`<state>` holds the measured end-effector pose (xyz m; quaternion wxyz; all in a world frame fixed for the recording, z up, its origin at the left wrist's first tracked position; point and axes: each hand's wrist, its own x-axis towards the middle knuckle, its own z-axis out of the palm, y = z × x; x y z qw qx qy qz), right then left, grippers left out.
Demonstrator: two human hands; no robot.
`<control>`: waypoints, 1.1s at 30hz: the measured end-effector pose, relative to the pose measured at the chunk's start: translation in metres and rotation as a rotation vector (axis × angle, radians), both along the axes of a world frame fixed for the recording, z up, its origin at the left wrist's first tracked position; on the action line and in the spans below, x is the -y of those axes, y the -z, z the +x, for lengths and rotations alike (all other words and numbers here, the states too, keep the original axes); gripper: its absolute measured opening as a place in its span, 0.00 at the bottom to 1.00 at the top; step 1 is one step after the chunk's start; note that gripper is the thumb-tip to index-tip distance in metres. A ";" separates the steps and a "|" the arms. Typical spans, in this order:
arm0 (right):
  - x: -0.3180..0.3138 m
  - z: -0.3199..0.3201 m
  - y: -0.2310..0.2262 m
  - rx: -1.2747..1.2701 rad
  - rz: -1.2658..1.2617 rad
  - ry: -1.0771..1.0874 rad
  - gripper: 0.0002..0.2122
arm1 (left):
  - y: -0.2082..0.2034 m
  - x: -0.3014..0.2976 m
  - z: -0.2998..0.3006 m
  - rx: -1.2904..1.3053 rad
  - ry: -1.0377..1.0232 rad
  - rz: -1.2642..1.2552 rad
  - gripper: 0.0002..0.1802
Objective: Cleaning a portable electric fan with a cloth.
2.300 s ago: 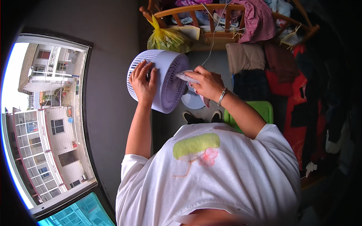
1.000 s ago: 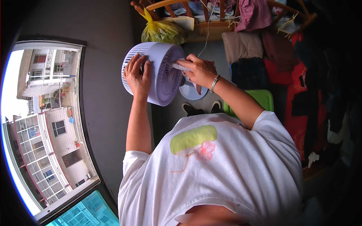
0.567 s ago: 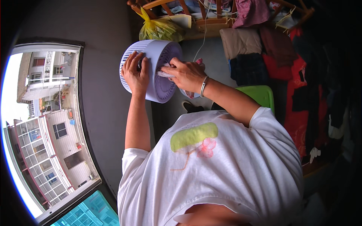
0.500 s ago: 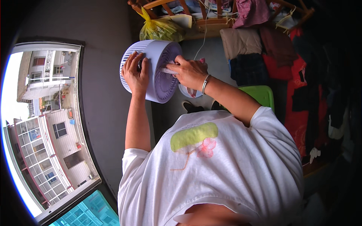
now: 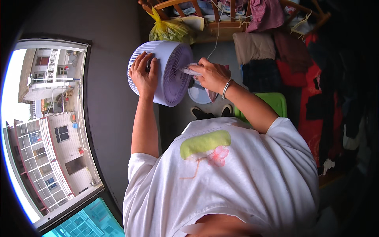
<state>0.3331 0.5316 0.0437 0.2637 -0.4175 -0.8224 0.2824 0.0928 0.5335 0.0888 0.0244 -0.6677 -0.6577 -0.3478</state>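
Note:
A pale lilac electric fan (image 5: 163,85) with a round drum-shaped head stands in front of me, its ribbed front grille turned to the right. Fingers spread over its ribbed rear and housing, my left hand (image 5: 144,77) holds the head on its left side. In my right hand (image 5: 213,76) is a bunched whitish cloth (image 5: 190,70), its tip close to the middle of the grille; whether it touches cannot be made out. A pinkish part of the cloth hangs below that hand. Beneath shows the fan's round pale base (image 5: 200,95).
A yellow plastic bag (image 5: 169,31) sits behind the fan, against a wooden frame (image 5: 225,27) with cloth items. A white cord (image 5: 216,41) runs down from it. Folded clothes (image 5: 254,47) lie to the right, near a green stool (image 5: 270,102). A window (image 5: 89,118) is at the left.
My right hand has drawn back to the right with the cloth, out from the grille, uncovering more of the fan's base. My left hand stays on the fan head.

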 end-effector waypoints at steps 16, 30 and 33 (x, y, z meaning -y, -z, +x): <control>0.001 -0.006 0.005 -0.120 0.126 -0.023 0.23 | -0.007 -0.002 0.007 -0.082 -0.013 0.028 0.17; 0.018 -0.007 -0.017 -0.126 0.164 -0.030 0.20 | -0.004 0.000 0.004 -0.003 0.001 0.000 0.16; 0.010 -0.020 -0.017 -0.031 0.143 -0.015 0.20 | -0.004 0.000 0.006 -0.005 0.003 0.010 0.16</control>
